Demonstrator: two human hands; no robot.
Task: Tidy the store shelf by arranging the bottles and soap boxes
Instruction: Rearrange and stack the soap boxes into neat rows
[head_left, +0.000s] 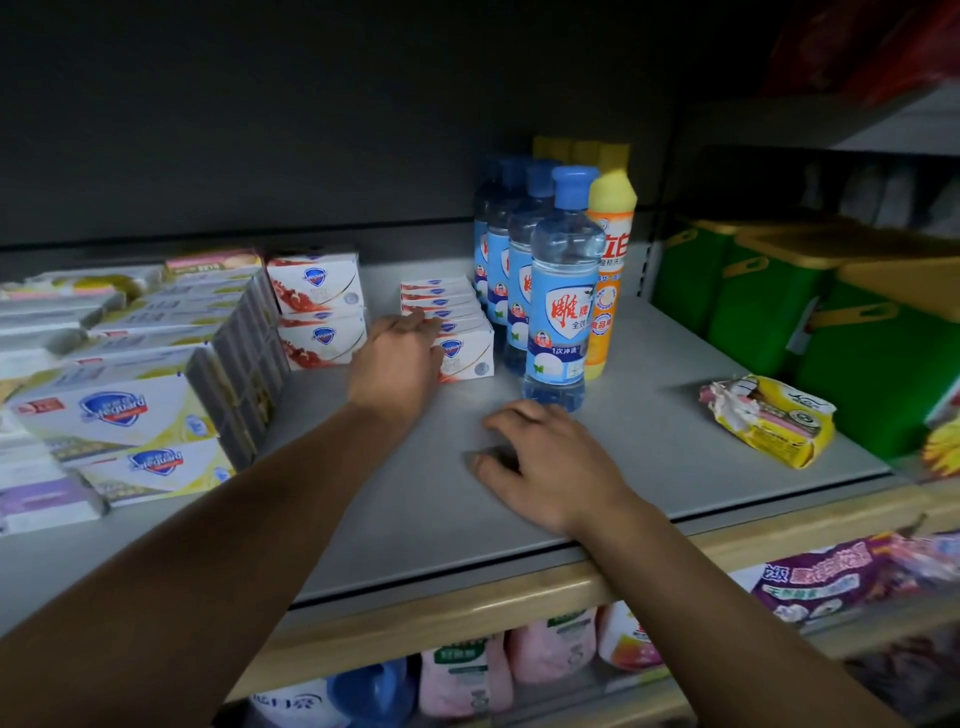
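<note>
On the grey shelf (649, 415), a row of white soap boxes (467, 358) stands left of the bottles. My left hand (397, 364) rests against the row's left side, fingers laid over the box tops. A line of clear bottles with blue caps (558, 312) runs toward the back, with yellow-capped orange bottles (610, 270) beside it on the right. My right hand (545, 462) lies on the shelf just in front of the front blue bottle, fingers loosely curled, holding nothing. Two stacked white-and-red soap boxes (319, 312) sit further left.
Stacks of white and yellow soap boxes (119, 415) fill the shelf's left part. A torn yellow soap packet (769, 421) lies at the right. Green tubs with tan lids (831, 322) stand beyond it. Pink and blue bottles (467, 675) sit on the shelf below.
</note>
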